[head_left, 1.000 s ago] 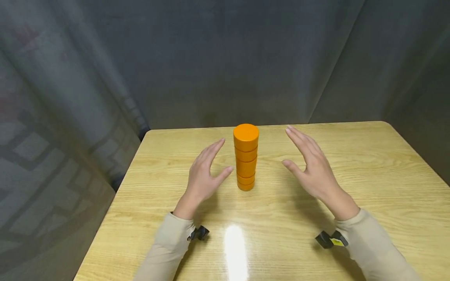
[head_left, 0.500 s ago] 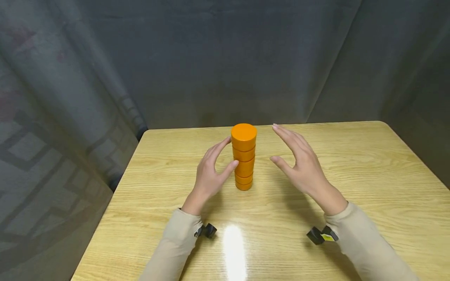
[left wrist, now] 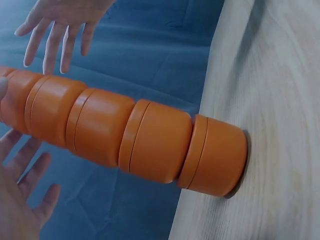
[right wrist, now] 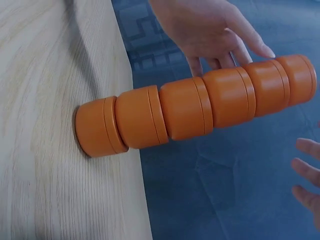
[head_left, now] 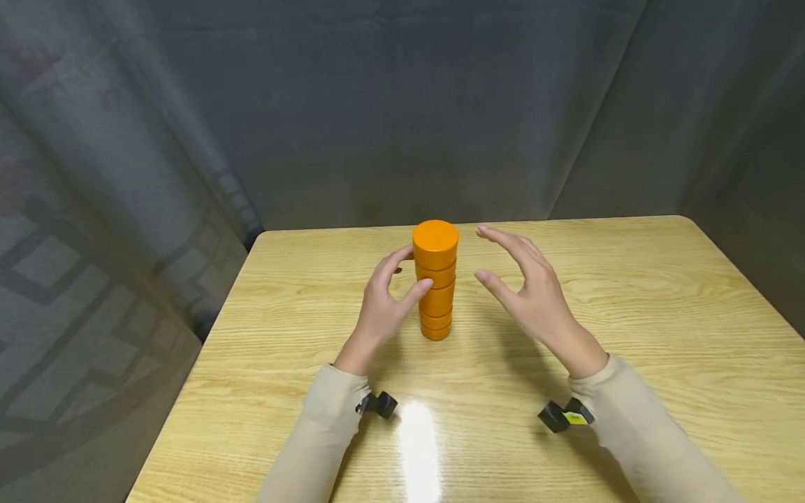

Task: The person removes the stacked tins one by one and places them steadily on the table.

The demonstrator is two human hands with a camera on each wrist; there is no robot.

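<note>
On the wooden surface (head_left: pixel 629 293), toward its far middle, an upright stack of orange cylinders (head_left: pixel 436 283) stands. At its left, the left hand (head_left: pixel 385 304) has curled fingers (head_left: pixel 395 262) and thumb touching the stack's upper part. At its right, the right hand (head_left: pixel 525 293) hovers just beside the stack without touching, fingers spread wide. Behind hangs a grey curtain (head_left: pixel 402 105).

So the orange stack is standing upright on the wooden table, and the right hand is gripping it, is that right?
Not quite. The head view shows the right hand open and apart from the orange stack; the left hand touches it. The stack does stand upright on the wooden table.
</note>
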